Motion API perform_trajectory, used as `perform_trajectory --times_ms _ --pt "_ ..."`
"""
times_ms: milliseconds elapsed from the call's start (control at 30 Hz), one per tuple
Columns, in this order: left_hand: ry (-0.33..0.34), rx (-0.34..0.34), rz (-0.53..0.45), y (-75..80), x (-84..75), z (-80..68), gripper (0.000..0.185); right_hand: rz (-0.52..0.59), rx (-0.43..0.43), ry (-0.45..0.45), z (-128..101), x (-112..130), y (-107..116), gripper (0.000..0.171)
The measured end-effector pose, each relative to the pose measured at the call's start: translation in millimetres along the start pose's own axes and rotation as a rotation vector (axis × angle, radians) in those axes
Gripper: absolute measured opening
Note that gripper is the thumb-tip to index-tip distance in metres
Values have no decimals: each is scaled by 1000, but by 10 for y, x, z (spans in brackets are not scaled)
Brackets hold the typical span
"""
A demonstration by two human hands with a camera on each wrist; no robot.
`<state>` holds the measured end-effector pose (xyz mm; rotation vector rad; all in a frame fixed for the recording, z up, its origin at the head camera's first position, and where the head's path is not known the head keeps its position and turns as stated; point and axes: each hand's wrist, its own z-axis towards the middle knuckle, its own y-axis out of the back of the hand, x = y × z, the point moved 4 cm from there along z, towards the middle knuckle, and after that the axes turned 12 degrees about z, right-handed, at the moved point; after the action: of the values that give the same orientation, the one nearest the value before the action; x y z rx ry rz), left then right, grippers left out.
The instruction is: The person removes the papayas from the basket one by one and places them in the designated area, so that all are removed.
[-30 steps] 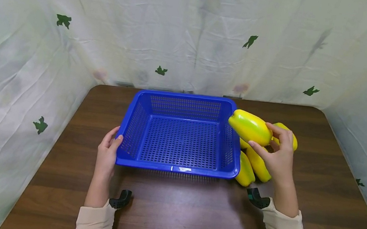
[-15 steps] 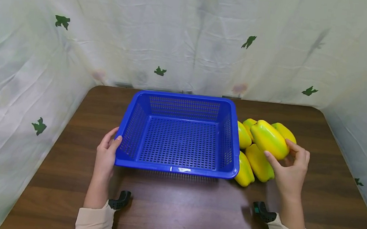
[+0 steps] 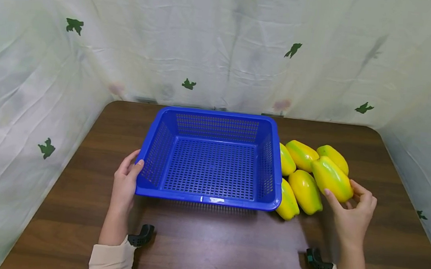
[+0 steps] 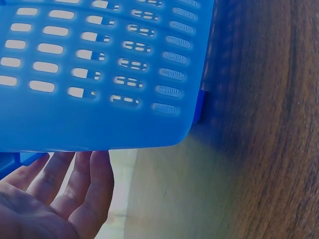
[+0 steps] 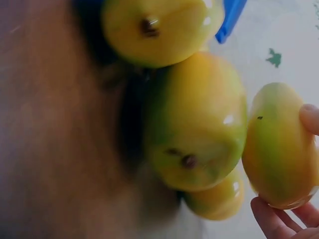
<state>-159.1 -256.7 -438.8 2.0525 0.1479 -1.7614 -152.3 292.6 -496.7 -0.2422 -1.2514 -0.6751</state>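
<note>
A blue perforated basket (image 3: 209, 199) stands in the middle of the brown table (image 3: 208, 246), with nothing inside it. My left hand (image 3: 134, 163) rests against its front left corner, thumb on the rim; in the left wrist view its straight fingers (image 4: 75, 184) lie beside the basket's wall (image 4: 99, 74). My right hand (image 3: 344, 194) grips a yellow-green fruit (image 3: 332, 178) at the right edge of a pile of several similar fruits (image 3: 305, 191) next to the basket's right side. The right wrist view shows my fingertips (image 5: 269, 214) round the held fruit (image 5: 279, 144).
White crinkled cloth (image 3: 224, 44) with small green shapes walls the table on three sides. Black camera mounts sit at both wrists (image 3: 141, 234). Bare table lies in front of the basket and to the right of the fruits.
My right hand has carried the fruit from above the basket's right rim rightwards and down to the right side of the pile. The left hand and the basket have stayed put.
</note>
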Motion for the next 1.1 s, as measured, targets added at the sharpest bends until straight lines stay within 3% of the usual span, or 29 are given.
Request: perform_trajectory --times_ms 133,400,667,1100 --pt "2 -1 10 1 -7 -6 40 -28 -23 -62 -54 -7 31 61" --pt "2 12 20 0 -23 -16 41 -27 -46 -162 -194 307 31 60" --pt "20 4 30 8 -17 -30 41 -51 -15 -256 -230 233 15 61" --pt "6 9 29 0 -20 -17 40 -93 45 -281 -225 151 0 64"
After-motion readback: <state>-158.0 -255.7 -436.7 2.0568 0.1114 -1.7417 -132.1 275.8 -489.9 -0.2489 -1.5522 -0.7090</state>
